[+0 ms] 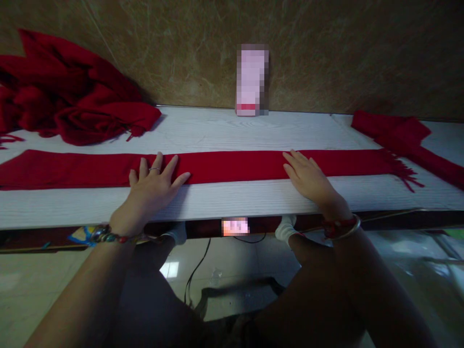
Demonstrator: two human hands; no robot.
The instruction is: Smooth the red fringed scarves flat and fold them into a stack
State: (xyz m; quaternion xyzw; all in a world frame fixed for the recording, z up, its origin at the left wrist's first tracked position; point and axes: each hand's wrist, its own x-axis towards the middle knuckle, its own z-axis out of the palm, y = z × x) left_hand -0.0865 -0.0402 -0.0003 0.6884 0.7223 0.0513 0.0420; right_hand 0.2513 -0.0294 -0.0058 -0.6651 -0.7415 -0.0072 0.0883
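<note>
A long red scarf (232,166) lies flat in a narrow strip across the white wood-grain table (203,200). Its fringe spreads out at the right end, while the left end runs out of view. My left hand (154,183) presses on the scarf left of the middle, palm down with fingers spread. On the right part of the strip rests my right hand (308,176), its fingers stretched out flat over the cloth. Neither hand grips anything.
A heap of red scarves (72,92) sits at the back left. Another red scarf (402,135) lies folded at the back right. A pinkish blurred object (251,79) leans against the brown marbled wall (181,48). Below the table's front edge, a cable (195,266) hangs.
</note>
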